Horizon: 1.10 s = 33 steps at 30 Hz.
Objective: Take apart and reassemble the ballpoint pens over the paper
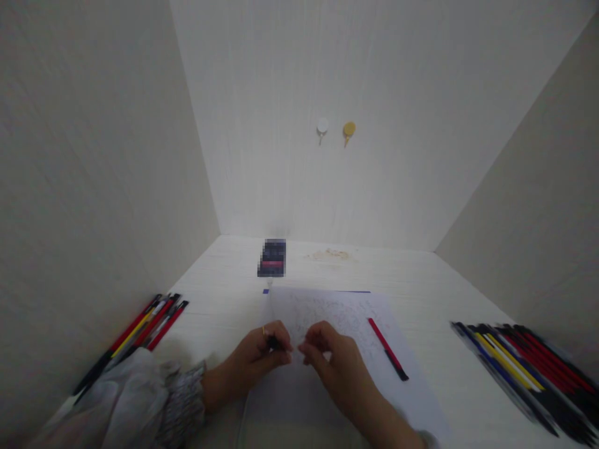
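Note:
My left hand (257, 358) is closed in a pinch over a white sheet of paper (327, 349) covered in faint scribbles. A dark, thin object (275, 343) sits between its fingers, and a ring shows on one finger. My right hand (327, 355) faces it a little to the right, fingers curled and pinched together; whatever they hold is too small to name. The fingertips of both hands nearly meet. A red pen with a black end (387, 349) lies loose on the paper, right of my right hand.
Several red, black and yellow pens (145, 330) lie along the left wall. A larger row of pens (528, 368) lies at the right. A blurred dark object (272, 258) stands at the back. Two hooks (335, 130) hang on the back wall.

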Motion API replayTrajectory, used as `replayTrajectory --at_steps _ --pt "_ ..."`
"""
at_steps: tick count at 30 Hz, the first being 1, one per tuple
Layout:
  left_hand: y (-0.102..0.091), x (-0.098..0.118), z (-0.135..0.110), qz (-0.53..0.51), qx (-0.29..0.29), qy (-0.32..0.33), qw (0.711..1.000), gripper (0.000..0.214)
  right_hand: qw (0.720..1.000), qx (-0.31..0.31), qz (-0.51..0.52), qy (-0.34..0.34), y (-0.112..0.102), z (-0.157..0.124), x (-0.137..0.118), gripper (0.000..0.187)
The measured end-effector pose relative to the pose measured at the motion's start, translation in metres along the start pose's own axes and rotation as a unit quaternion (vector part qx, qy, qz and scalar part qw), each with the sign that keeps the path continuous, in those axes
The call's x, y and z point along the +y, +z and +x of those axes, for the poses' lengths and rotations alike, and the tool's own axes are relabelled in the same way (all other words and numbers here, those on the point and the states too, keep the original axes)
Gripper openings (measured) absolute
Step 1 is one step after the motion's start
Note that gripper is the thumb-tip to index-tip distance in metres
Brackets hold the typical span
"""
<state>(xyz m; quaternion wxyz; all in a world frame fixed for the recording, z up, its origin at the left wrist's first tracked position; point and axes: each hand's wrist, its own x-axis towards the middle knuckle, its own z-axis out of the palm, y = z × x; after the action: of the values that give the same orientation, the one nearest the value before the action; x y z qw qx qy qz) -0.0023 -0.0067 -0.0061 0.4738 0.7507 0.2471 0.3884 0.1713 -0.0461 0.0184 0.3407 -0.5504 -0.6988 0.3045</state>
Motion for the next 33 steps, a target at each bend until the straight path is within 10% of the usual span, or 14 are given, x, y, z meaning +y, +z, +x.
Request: replayTrajectory --at_steps 5,10,16,22,33 --pt "-0.001 -0.002 0.0 0.01 0.005 0.014 1.0 0.009 0.884 0.124 -0.445 0.071 -0.044 0.004 0.023 0.022" --pt "-0.002 -0.004 0.0 0.014 0.005 0.016 1.0 0.011 0.823 0.063 -0.538 0.168 -0.065 -0.002 0.039 0.027" --pt "-0.002 -0.005 0.0 0.027 0.038 -0.002 0.999 0.011 0.852 0.043 -0.502 0.143 -0.057 0.0 0.034 0.026" --pt "-0.002 -0.001 0.002 0.034 0.102 -0.036 0.994 0.011 0.991 -0.056 -0.123 0.005 -0.033 -0.002 0.009 0.013" --pt "-0.003 -0.003 0.0 0.023 0.084 -0.025 0.996 0.009 0.995 -0.084 -0.023 -0.058 -0.013 -0.006 0.002 0.012"
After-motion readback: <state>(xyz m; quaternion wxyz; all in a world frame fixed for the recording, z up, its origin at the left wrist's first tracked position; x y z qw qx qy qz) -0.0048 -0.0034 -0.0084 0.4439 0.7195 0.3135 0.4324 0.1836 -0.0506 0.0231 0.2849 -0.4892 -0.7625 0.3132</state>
